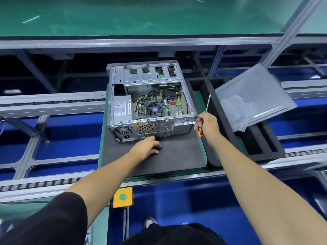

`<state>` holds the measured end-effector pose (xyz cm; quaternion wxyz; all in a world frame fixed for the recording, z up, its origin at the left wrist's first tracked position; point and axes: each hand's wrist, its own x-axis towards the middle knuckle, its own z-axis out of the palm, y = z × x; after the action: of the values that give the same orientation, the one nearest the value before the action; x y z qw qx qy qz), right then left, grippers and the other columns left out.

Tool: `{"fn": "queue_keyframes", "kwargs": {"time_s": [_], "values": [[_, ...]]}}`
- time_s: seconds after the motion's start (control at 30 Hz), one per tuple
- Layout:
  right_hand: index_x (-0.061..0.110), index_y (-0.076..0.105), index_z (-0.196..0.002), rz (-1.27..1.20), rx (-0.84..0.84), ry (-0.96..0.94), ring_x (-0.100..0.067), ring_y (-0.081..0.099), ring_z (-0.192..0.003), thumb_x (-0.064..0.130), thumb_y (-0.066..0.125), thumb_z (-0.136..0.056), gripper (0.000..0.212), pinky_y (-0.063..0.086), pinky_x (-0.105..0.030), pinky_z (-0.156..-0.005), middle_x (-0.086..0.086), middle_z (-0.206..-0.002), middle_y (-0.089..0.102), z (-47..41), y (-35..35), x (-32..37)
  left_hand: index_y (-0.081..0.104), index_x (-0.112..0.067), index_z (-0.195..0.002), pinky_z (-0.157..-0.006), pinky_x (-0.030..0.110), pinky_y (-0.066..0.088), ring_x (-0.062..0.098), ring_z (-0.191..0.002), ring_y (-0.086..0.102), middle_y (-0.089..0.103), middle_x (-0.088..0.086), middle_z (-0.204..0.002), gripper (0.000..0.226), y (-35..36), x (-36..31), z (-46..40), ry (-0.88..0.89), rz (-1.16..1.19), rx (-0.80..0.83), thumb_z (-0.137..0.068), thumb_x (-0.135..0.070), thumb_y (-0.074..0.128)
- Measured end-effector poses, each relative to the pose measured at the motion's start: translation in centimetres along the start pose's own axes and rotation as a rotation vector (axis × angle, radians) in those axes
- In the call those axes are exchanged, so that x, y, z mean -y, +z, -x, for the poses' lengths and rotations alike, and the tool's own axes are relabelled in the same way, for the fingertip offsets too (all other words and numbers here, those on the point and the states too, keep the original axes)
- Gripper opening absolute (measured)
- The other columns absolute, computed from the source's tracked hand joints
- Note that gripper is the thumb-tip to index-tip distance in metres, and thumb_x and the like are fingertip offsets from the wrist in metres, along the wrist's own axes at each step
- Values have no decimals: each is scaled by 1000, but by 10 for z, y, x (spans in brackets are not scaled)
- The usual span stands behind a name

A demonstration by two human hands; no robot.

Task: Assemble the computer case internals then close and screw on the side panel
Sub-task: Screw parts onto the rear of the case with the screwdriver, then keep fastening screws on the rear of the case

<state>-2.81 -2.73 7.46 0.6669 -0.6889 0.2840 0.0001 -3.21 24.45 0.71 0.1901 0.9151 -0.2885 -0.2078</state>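
The open computer case [150, 101] lies on its side on a dark mat [177, 156], at about twelve o'clock from the person, its rear panel facing them and the circuit board and fan exposed on top. The left arm reaches forward from seven o'clock; the left hand [147, 147] rests palm-down on the mat just in front of the case's rear panel, fingers curled loosely under; whether they pinch anything cannot be told. The right arm stretches from five o'clock, and the right hand [207, 126] grips a screwdriver [205, 112] by its orange-and-black handle, fingers wrapped tight, shaft pointing up and away, beside the case's near right corner. At two o'clock the side panel [254, 96] leans tilted on a black foam tray [265, 145].
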Motion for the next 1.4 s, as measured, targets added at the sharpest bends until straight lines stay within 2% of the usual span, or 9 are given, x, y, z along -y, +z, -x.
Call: {"fn": "queue_keyframes", "kwargs": {"time_s": [0.2, 0.37, 0.6, 0.77, 0.93, 1.07, 1.2, 1.3, 1.4], "values": [[9, 53, -69, -4, -29, 17, -20, 48, -43, 14, 47, -91, 24, 46, -31, -55, 0, -47, 42, -3, -11, -7, 69, -9, -109, -88, 28, 45, 26, -108, 59, 58, 4, -111, 16, 11, 5, -8, 36, -87, -62, -101, -20, 61], [11, 51, -68, 8, -90, 79, -19, 48, -41, 17, 47, -91, 24, 36, -25, -45, 0, -48, 38, -6, -34, -16, 59, -11, -110, -89, 39, 46, 26, -107, 56, 58, 6, -114, 19, 12, -6, -18, 88, -136, -17, -102, -28, 56], [13, 47, -76, -127, -173, 212, -21, 47, -39, 14, 46, -94, 18, 51, -33, -54, -1, -47, 39, -30, -72, -33, 57, -19, -101, -70, 32, 41, 25, -91, 60, 61, -1, -103, 12, 11, -75, -61, 126, -67, -55, -96, -30, 60], [11, 47, -78, -25, -87, 238, -20, 42, -42, 6, 42, -96, 19, 42, -29, -46, -5, -57, 45, -60, -95, -38, 55, -17, -97, -74, 42, 53, 28, -87, 61, 60, 3, -100, 9, 10, -139, -109, 120, -79, -63, -96, -25, 56], [8, 49, -86, 167, 52, 182, -15, 42, -46, 5, 43, -97, 13, 40, -27, -40, -8, -66, 51, -98, -118, -50, 57, -13, -103, -79, 44, 52, 26, -91, 62, 61, 5, -104, 13, 0, -188, -172, 25, 5, -244, -102, -26, 57], [10, 45, -89, 244, 150, 169, -17, 38, -46, 6, 44, -97, 10, 38, -30, -45, -11, -70, 47, -125, -123, -65, 65, -11, -106, -86, 39, 49, 25, -101, 59, 58, 7, -111, 13, -12, -198, -230, -84, -100, -286, -100, -22, 61], [16, 35, -76, 292, 193, 184, -20, 33, -50, 11, 49, -96, 25, 37, -30, -46, -5, -63, 36, -146, -118, -79, 68, -23, -109, -91, 40, 46, 25, -116, 50, 54, 5, -120, 15, -14, -186, -261, -251, -329, -131, -97, -30, 66], [15, 37, -79, 313, 229, 198, -22, 34, -54, 18, 52, -98, 24, 38, -32, -49, -7, -65, 38, -158, -110, -86, 68, -27, -108, -94, 43, 45, 25, -124, 42, 49, 6, -123, 15, -8, -179, -268, -364, -241, -17, -95, -34, 67], [15, 44, -76, 308, 247, 170, -22, 40, -60, 21, 54, -98, 25, 40, -38, -62, -5, -67, 45, -166, -101, -90, 63, -26, -101, -91, 46, 47, 28, -125, 43, 48, 7, -123, 6, -8, -178, -271, -444, -161, 20, -96, -29, 63]]}}
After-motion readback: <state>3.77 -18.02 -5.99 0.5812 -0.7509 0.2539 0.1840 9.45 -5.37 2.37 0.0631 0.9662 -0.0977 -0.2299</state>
